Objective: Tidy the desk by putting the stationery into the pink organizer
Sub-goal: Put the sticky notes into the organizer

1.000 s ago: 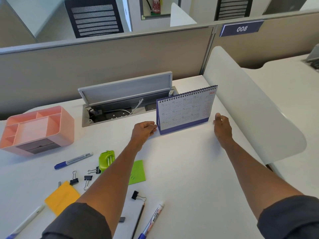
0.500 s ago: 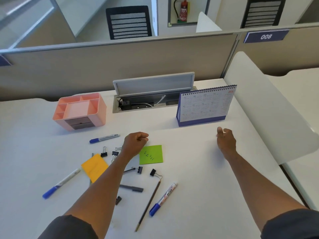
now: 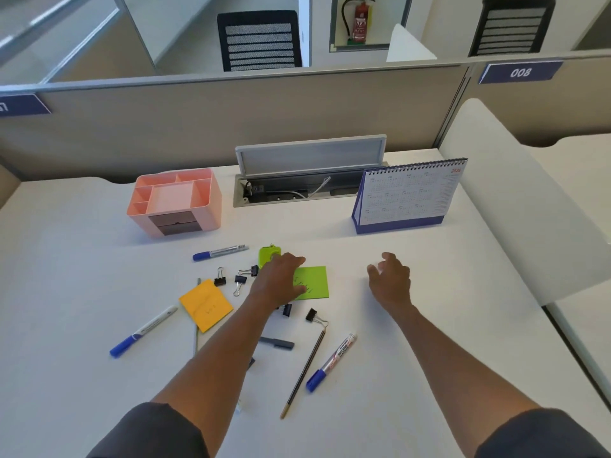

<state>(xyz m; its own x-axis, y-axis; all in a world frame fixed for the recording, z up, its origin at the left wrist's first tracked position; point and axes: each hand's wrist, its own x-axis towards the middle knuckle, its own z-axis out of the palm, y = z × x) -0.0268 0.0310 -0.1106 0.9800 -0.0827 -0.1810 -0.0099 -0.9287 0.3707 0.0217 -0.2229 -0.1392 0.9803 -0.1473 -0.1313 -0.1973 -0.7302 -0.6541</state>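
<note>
The pink organizer [image 3: 175,201] stands at the back left of the white desk, its compartments bare. My left hand [image 3: 277,279] lies over the left edge of a green sticky note [image 3: 313,281], fingers bent down beside a lime-green sharpener [image 3: 269,253]; it grips nothing that I can see. My right hand [image 3: 390,279] hovers just above the desk, fingers loosely spread and holding nothing. Around them lie an orange sticky pad [image 3: 205,305], several black binder clips [image 3: 240,280], three blue-capped markers [image 3: 220,252], a pencil [image 3: 304,371] and a grey pen cap [image 3: 277,342].
A blue desk calendar [image 3: 410,196] stands at the back right. An open cable hatch [image 3: 307,180] sits behind the middle of the desk. A white curved divider [image 3: 515,206] bounds the right side, a beige partition the back.
Both hands have drawn back from the calendar toward me. The left one moved down and left onto the green note; the right one has opened its fingers. The view tilted down.
</note>
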